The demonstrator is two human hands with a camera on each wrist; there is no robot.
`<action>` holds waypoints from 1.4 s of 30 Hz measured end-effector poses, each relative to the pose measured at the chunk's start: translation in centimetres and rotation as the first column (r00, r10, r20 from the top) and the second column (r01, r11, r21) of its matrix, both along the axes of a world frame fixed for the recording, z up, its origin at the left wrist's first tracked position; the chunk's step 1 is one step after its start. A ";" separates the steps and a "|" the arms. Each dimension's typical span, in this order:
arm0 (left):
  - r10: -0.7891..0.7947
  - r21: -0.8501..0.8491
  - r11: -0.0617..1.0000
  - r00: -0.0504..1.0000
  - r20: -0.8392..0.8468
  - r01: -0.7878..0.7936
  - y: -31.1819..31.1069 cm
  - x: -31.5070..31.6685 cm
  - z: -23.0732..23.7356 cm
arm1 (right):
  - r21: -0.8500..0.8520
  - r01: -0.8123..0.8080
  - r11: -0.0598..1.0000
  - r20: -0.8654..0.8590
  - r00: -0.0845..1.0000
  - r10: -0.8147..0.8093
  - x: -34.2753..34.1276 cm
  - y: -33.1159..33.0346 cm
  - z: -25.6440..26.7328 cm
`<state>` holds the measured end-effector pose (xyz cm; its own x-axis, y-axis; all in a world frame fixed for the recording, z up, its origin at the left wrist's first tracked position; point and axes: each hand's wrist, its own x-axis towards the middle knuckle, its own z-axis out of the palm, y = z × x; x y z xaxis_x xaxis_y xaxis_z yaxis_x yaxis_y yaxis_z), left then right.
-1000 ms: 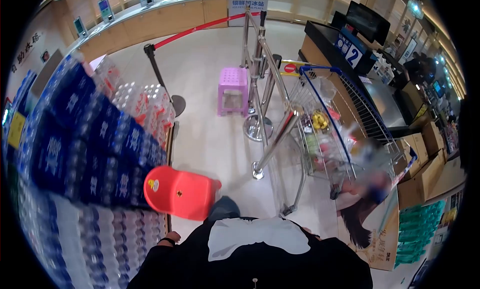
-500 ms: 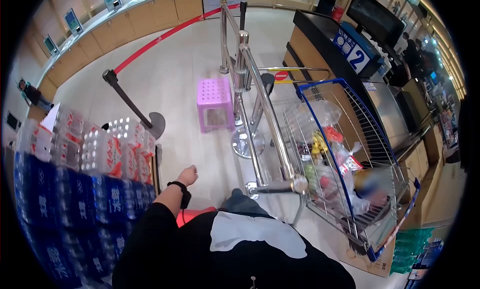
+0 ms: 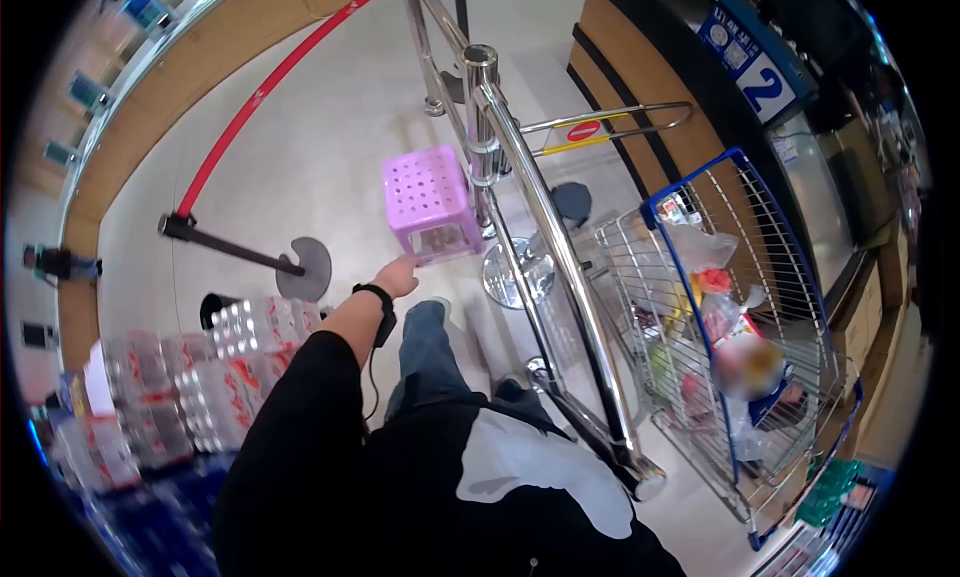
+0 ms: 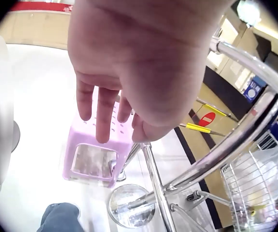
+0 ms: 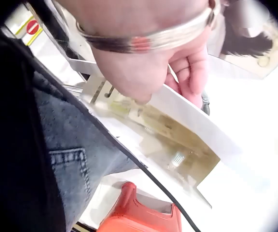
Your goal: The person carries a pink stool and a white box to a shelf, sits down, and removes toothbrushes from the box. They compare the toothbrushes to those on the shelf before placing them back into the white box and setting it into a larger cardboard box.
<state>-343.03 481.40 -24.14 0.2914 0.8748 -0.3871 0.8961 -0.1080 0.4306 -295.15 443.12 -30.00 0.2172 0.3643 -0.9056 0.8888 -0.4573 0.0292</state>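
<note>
The step in hand seems to be a reach of the left hand (image 3: 398, 275) to the pink stool (image 3: 428, 184), which stands on the floor (image 3: 340, 87) just beside the metal rail (image 3: 562, 247). The fingers of this hand are extended and hold nothing; whether their tips touch the pink stool, one cannot say surely. To take it, the next move would call for bringing the fingers to its edge and curling them round it. The left wrist view shows these fingers spread in front of the top, a detail which the head view does not give. Only the right wrist view shows the right hand (image 5: 146, 72), gripping the wall of a pale box (image 5: 192, 116), and a red seat (image 5: 139, 221) below.
</note>
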 end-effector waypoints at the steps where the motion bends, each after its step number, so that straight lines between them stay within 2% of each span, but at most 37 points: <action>1: -0.062 0.009 0.998 0.998 -0.017 0.062 2.8 -0.6 -1.8 | -0.007 0.034 0.999 -0.003 0.999 -0.034 -2.3 0.7 -0.4; 2: -0.119 0.021 0.993 0.992 -0.036 0.120 5.9 -1.4 -3.3 | -0.022 0.059 0.998 0.006 0.998 -0.059 -4.3 1.9 -0.4; 4: -0.032 -0.150 0.989 0.989 -0.144 0.010 11.0 -0.8 -3.2 | -0.042 0.134 0.990 0.028 0.991 -0.133 -9.1 3.5 -0.4; 6: 0.045 -0.221 0.973 0.993 -0.111 -0.069 15.1 -1.8 -7.2 | -0.078 0.197 0.977 0.056 0.980 -0.193 -13.7 4.4 -0.7; 9: 0.168 -0.299 0.935 0.981 -0.097 -0.190 20.6 -1.5 -8.6 | -0.117 0.281 0.952 0.096 0.958 -0.271 -18.9 5.7 -0.2; 12: 0.186 -0.276 0.935 0.970 -0.154 -0.223 23.6 -2.7 -16.8 | -0.160 0.335 0.928 0.137 0.939 -0.316 -22.0 6.6 0.3; 13: 0.190 -0.332 0.915 0.971 -0.146 -0.228 24.5 -3.2 -18.3 | -0.174 0.352 0.920 0.146 0.933 -0.329 -22.7 6.8 0.5; 14: 0.225 -0.278 0.927 0.966 -0.127 -0.252 25.0 -3.5 -20.8 | -0.190 0.371 0.909 0.154 0.926 -0.345 -23.2 6.7 0.9; 16: 0.127 -0.164 0.976 0.985 -0.117 -0.145 25.7 -4.4 -23.8 | -0.219 0.389 0.895 0.171 0.918 -0.357 -23.9 6.6 1.2; 18: 0.072 -0.288 0.952 0.988 -0.137 -0.109 27.4 -4.6 -21.5 | -0.241 0.415 0.877 0.186 0.907 -0.378 -24.8 6.3 1.8; 19: 0.044 -0.336 0.934 0.973 -0.226 -0.121 28.3 -4.7 -22.0 | -0.250 0.428 0.869 0.190 0.901 -0.389 -25.2 6.1 2.1; 25: -0.051 -0.463 0.886 0.996 -0.073 0.012 30.5 -5.3 -24.3 | -0.263 0.521 0.812 0.204 0.853 -0.481 -28.0 4.4 4.4; 26: -0.251 -0.339 0.918 0.963 -0.095 0.206 30.7 -5.8 -24.7 | -0.257 0.540 0.801 0.207 0.841 -0.500 -28.5 4.1 4.9; 27: -0.442 -0.371 0.850 0.889 -0.120 0.373 31.1 -5.8 -24.7 | -0.253 0.561 0.788 0.209 0.827 -0.522 -29.0 3.6 5.2; 28: -0.502 -0.342 0.833 0.853 -0.140 0.435 30.9 -6.0 -25.4 | -0.246 0.582 0.775 0.212 0.813 -0.543 -29.6 3.1 5.6; 29: -0.276 -0.309 0.922 0.956 -0.098 0.234 29.9 -6.7 -28.0 | -0.240 0.601 0.762 0.214 0.799 -0.562 -30.2 2.5 6.0; 30: -0.365 -0.372 0.879 0.923 -0.120 0.299 29.3 -7.8 -31.2 | -0.236 0.621 0.748 0.216 0.784 -0.582 -30.8 2.0 6.7; 31: -0.209 -0.377 0.912 0.974 -0.088 0.162 28.3 -7.2 -28.9 | -0.235 0.631 0.739 0.213 0.776 -0.594 -31.5 1.3 7.3; 32: -0.245 -0.481 0.862 0.962 -0.123 0.158 28.1 -6.9 -28.1 | -0.230 0.652 0.722 0.210 0.758 -0.618 -32.2 0.1 7.9; 33: -0.188 -0.446 0.888 0.974 -0.130 0.112 27.0 -6.9 -27.3 | -0.227 0.667 0.709 0.205 0.745 -0.635 -33.1 -1.5 8.4; 34: -0.207 -0.423 0.893 0.974 -0.088 0.151 26.3 -7.3 -26.6 | -0.222 0.676 0.703 0.193 0.737 -0.648 -33.9 -3.1 8.8; 35: -0.317 -0.309 0.901 0.948 0.005 0.303 25.6 -8.2 -26.5 | -0.209 0.688 0.695 0.188 0.725 -0.662 -34.9 -4.2 9.2; 36: -0.285 -0.365 0.892 0.958 0.007 0.268 25.4 -8.7 -25.3 | -0.198 0.693 0.693 0.189 0.721 -0.667 -35.6 -3.7 9.8; 37: -0.275 -0.219 0.940 0.961 -0.029 0.262 24.9 -9.0 -25.0 | -0.170 0.668 0.724 0.205 0.743 -0.637 -35.8 -3.2 10.3; 38: -0.227 -0.233 0.945 0.973 0.033 0.229 25.0 -9.9 -25.4 | -0.144 0.641 0.754 0.224 0.763 -0.606 -35.7 0.1 12.2; 39: -0.155 -0.377 0.907 0.981 0.114 0.187 25.5 -11.0 -26.2 | -0.118 0.603 0.789 0.295 0.780 -0.552 -36.2 -0.9 10.7; 40: -0.064 -0.443 0.882 0.972 0.225 0.160 25.3 -11.5 -25.2 | -0.097 0.564 0.820 0.368 0.786 -0.498 -36.7 -1.6 9.4; 41: 0.092 -0.530 0.848 0.990 0.108 -0.022 24.4 -10.2 -20.9 | -0.068 0.725 0.685 0.354 0.659 -0.663 -36.2 0.9 11.2; 42: -0.084 -0.439 0.892 0.994 0.071 0.106 24.5 -11.5 -21.4 | -0.107 0.749 0.654 0.310 0.650 -0.694 -36.4 -0.5 10.2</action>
